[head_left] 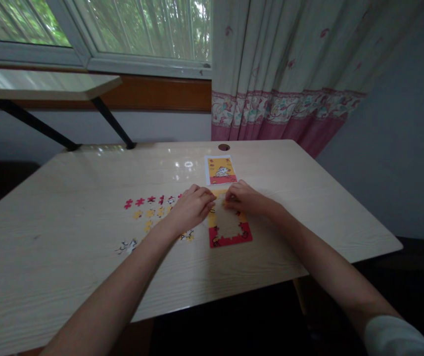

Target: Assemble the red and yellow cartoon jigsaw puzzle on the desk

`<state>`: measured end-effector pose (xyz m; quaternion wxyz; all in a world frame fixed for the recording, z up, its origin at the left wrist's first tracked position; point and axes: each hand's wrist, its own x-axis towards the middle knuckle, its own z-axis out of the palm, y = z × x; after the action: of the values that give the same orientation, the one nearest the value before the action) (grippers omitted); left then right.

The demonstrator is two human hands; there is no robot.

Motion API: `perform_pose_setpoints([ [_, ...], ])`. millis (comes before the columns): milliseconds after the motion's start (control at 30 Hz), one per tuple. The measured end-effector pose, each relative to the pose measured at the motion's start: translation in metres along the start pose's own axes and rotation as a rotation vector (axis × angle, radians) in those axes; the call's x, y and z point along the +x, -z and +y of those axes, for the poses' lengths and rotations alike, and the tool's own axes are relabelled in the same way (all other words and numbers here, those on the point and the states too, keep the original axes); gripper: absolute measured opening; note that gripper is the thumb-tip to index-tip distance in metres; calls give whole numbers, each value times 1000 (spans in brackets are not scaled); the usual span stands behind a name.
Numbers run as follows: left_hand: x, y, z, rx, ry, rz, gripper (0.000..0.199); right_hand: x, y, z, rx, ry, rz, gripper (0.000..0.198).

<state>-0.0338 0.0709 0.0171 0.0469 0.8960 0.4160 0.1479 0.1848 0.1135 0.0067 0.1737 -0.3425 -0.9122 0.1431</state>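
A jigsaw puzzle border [231, 241], yellow at the top and red at the bottom, lies on the table with its middle open to the wood. Over its upper left side is my left hand [196, 204], fingers closed together; what they hold, if anything, is hidden. My right hand [247, 198] is at the upper right side, its fingertips pinched on what looks like a small yellow puzzle piece [224, 203]. Left of the border, loose red pieces [139, 201], yellow pieces [150, 213] and white-and-black pieces [128, 245] lie in rough rows, partly behind my left hand and forearm.
Just beyond the border lies a picture card [222, 170] showing a white animal on yellow and red. A round hole [224, 147] is near the back edge of the pale wooden table [293, 173]. A raised shelf [48, 85] on black supports stands back left, and a curtain [263, 106] hangs behind.
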Motion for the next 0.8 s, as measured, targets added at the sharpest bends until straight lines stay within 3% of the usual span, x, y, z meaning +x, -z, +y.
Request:
perform_pose_setpoints([
  [167, 2, 0, 7, -168, 84, 113, 23, 2, -1, -5, 279, -143, 108, 15],
  [333, 9, -2, 13, -440, 264, 227, 12, 8, -7, -13, 747, -254, 186, 42],
  [433, 11, -5, 12, -610, 318, 280, 13, 10, -11, -18, 906, -317, 250, 48],
  [633, 10, -9, 12, -804, 368, 329, 18, 9, -10, -22, 1004, -325, 285, 48],
  [800, 9, -7, 14, -901, 379, 349, 20, 7, -10, -17, 890, -300, 255, 46],
])
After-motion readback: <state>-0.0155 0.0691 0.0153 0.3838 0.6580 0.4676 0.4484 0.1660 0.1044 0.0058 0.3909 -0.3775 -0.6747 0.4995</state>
